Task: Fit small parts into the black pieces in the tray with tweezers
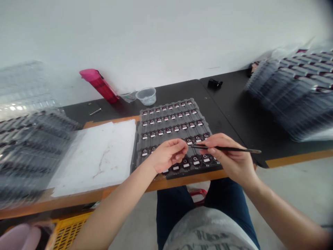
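Note:
Black tweezers [229, 148] lie in the fingers of my right hand [231, 158], their tips pointing left over the tray. My left hand [170, 154] is closed, thumb and fingertips pinched together right at the tweezer tips; whatever it holds is too small to make out. Both hands are above the front part of a dark plastic tray [170, 140], which carries rows of small dark parts [176, 128] with white labels and ring marks. My hands cover some of the parts in the front rows.
White sheets [104, 152] lie left of the tray, beside tall stacks of plastic trays [33, 149]. More stacked trays [296, 90] stand at the right. Behind are a clear cup [146, 96], a red pouch [100, 85], a metal rod [95, 111] and a black adapter [214, 83].

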The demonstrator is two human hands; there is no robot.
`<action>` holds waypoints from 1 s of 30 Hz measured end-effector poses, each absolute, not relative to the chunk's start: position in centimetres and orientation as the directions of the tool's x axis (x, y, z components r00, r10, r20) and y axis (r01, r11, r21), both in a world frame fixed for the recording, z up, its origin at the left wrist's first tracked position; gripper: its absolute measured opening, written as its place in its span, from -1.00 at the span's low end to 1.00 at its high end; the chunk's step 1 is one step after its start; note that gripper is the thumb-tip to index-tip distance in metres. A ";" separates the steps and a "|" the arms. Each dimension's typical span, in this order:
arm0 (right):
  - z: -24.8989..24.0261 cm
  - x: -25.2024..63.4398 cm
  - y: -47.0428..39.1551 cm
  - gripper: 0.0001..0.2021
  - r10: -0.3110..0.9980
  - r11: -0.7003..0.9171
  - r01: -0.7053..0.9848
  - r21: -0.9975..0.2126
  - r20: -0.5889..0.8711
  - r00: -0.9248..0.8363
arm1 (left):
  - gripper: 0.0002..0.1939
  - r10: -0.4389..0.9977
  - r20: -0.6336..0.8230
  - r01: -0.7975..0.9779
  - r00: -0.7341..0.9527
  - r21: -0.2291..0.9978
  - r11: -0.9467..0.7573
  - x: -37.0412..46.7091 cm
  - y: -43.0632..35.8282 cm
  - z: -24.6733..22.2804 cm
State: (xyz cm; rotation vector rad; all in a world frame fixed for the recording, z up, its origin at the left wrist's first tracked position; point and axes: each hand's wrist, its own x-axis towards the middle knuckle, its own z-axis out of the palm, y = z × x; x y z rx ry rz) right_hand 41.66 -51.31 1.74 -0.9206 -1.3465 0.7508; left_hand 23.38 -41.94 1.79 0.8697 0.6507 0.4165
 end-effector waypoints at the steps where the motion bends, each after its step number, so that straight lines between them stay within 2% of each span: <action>1: 1.7 41.6 -51.3 -0.82 0.874 0.472 0.083 -0.878 0.478 0.090 | -0.83 0.578 -0.349 -0.080 0.737 0.805 0.588 23.4 -42.0 1.8; 7: 1.9 41.5 -51.2 -0.80 0.842 0.521 0.208 -0.828 0.539 0.033 | -0.81 0.570 -0.358 -0.082 0.740 0.793 0.604 23.3 -42.3 1.6; 14: 2.4 41.5 -51.4 -0.80 0.833 0.538 0.254 -0.804 0.554 -0.012 | -0.80 0.557 -0.362 -0.056 0.748 0.801 0.596 23.7 -42.6 1.5; 17: 2.4 41.8 -51.7 -0.80 0.844 0.519 0.241 -0.820 0.536 0.005 | -0.77 0.569 -0.351 -0.007 0.744 0.847 0.532 23.6 -42.5 1.5; 19: 2.3 42.1 -52.0 -0.79 0.854 0.502 0.225 -0.835 0.520 0.025 | -0.76 0.625 -0.325 0.061 0.710 0.912 0.404 23.4 -42.4 1.6; 22: 1.9 42.3 -52.5 -0.79 0.867 0.479 0.221 -0.850 0.497 0.031 | -0.77 0.749 -0.236 0.263 0.619 0.961 0.085 22.8 -42.2 1.8; 26: 0.6 42.0 -53.2 -0.79 0.892 0.442 0.252 -0.861 0.450 -0.027 | -0.83 0.797 -0.141 0.553 0.587 0.789 -0.267 22.6 -42.3 1.9; 30: -0.6 41.3 -53.6 -0.77 0.900 0.433 0.282 -0.856 0.430 -0.078 | -0.86 0.780 -0.056 0.637 0.624 0.615 -0.465 23.0 -42.6 1.7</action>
